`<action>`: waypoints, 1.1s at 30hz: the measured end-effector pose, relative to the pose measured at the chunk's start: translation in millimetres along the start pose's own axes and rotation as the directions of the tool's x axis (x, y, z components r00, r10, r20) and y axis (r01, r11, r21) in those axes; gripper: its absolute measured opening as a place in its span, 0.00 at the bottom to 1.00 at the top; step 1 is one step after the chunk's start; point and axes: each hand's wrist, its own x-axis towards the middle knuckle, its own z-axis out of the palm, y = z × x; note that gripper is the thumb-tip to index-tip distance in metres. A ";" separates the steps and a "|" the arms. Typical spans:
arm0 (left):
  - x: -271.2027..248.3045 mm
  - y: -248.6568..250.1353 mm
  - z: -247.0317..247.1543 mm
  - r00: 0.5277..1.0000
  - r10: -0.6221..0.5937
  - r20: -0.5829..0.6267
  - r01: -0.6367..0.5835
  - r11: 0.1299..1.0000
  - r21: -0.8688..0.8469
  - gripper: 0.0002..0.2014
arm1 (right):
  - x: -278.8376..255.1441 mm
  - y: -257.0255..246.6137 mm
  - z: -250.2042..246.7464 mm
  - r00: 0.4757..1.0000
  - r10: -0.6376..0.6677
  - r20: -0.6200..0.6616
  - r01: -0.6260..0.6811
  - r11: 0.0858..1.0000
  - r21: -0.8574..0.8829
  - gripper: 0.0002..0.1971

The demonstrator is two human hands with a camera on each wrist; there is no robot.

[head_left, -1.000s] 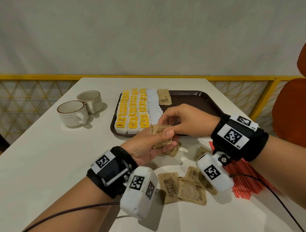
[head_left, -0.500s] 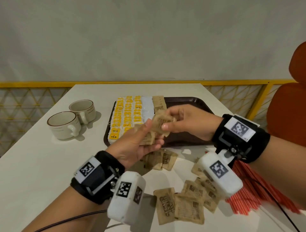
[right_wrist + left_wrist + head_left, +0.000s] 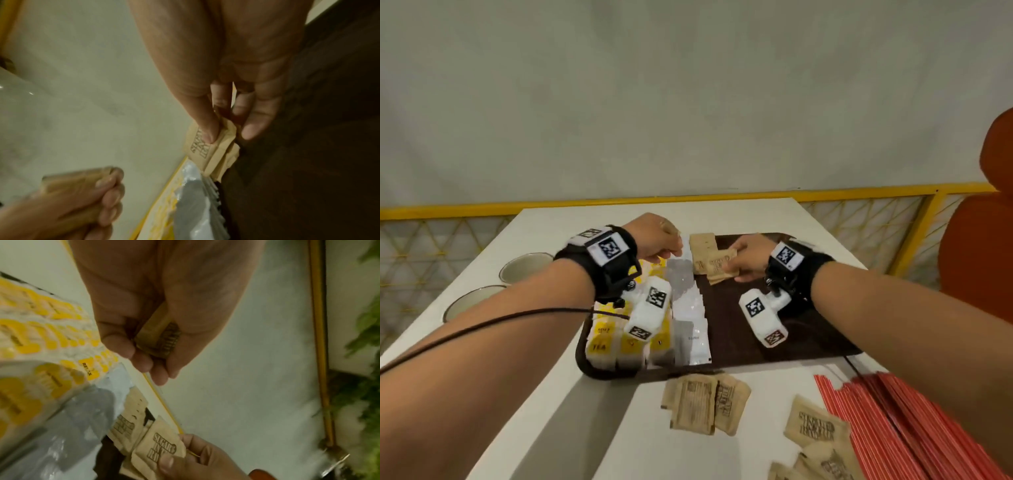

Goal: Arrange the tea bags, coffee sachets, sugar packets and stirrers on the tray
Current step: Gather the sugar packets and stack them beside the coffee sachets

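While over the tray (image 3: 808, 346), right hand (image 3: 748, 262) pinching a brown sugar packet (image 3: 720, 265) beside the white sachets (image 3: 693, 308), left hand (image 3: 654, 240) curled round more packets (image 3: 158, 339)

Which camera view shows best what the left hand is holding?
The left wrist view: brown packets sit in the left hand's curled fingers. The right wrist view shows them blurred; the head view hides them behind the hand.
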 end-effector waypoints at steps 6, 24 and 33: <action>30.0 7.1 5.4 0.999 -0.035 0.014 0.036 0.998 -0.054 0.07 | 25.7 7.1 16.0 1.000 0.006 0.021 -0.007 0.999 0.039 0.13; 21.7 -5.4 10.7 0.997 0.070 0.024 -0.051 0.891 -0.452 0.13 | 23.1 2.6 9.4 0.991 -0.072 -0.116 0.080 0.995 0.061 0.20; 22.7 5.8 39.3 0.962 0.231 0.144 -0.167 0.919 -0.357 0.19 | -13.9 -8.2 1.0 0.949 -0.303 0.088 0.218 0.831 0.513 0.11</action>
